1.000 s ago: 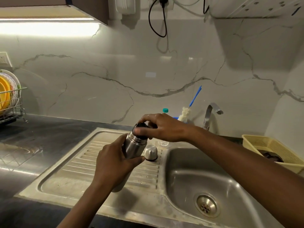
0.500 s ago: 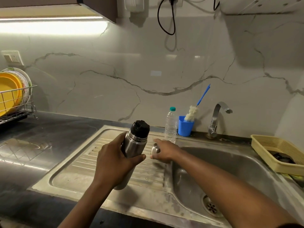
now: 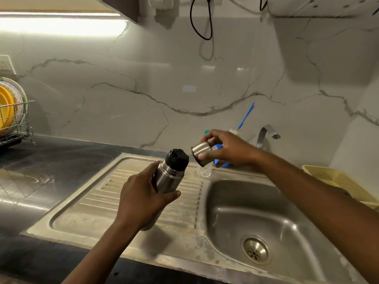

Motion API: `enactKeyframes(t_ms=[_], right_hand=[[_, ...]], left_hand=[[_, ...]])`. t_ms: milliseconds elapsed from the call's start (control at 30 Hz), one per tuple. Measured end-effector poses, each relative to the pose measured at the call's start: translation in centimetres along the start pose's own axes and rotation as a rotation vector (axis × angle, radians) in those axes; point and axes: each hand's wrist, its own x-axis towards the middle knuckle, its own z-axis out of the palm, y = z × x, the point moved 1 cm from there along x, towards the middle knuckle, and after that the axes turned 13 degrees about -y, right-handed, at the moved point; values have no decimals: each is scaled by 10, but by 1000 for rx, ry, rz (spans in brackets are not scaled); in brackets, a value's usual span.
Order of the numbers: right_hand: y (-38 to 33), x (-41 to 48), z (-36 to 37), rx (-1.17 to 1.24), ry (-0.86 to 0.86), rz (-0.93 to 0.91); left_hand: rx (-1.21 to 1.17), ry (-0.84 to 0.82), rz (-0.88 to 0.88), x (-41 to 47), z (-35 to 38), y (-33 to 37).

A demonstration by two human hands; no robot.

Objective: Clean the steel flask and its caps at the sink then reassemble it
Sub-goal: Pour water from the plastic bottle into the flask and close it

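Note:
My left hand (image 3: 141, 195) grips the steel flask (image 3: 169, 177) by its body, tilted over the sink's ribbed drainboard (image 3: 114, 197). A black inner cap (image 3: 178, 157) sits on the flask's mouth. My right hand (image 3: 227, 149) holds the steel outer cap (image 3: 201, 151) in the air just to the right of and slightly above the flask's top, its open end turned down and left toward the flask. The two are apart.
The sink basin (image 3: 266, 218) with its drain (image 3: 255, 251) lies to the right, the tap (image 3: 266, 134) behind it. A blue cup with a brush (image 3: 245, 117) and a clear bottle (image 3: 204, 171) stand behind my right hand. Yellow basket (image 3: 336, 179) far right, dish rack (image 3: 14, 117) far left.
My right hand left the black cap, reached down to the steel outer cap on the drainboard, took hold of it and lifted it up beside the flask's top. The left hand kept the flask.

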Motion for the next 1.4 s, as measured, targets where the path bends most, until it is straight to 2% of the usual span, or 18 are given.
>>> enactKeyframes(t_ms=[100, 267, 433, 700, 1000, 1133, 1300, 1400], right_hand=[[-33, -30, -24, 52, -92, -75], [-59, -52, -29, -170, -211, -167], [-72, -53, -17, -434, -217, -242], [-68, -47, -11, -501, -283, -253], [-60, -47, -13, -495, -244, -147], [-56, -45, -4, -398, -212, -77], [-55, -46, 3, -487, -184, -7], [-57, -45, 5, -568, -184, 98]], left_hand=[[4, -10, 14, -1, 7, 5], [22, -33, 38, -4, 18, 17], [55, -55, 64, -6, 24, 30], [66, -47, 92, -5, 26, 45], [100, -66, 77, -4, 27, 52], [128, -71, 70, -5, 28, 53], [180, -86, 82, -8, 31, 53], [172, -88, 71, -8, 32, 56]])
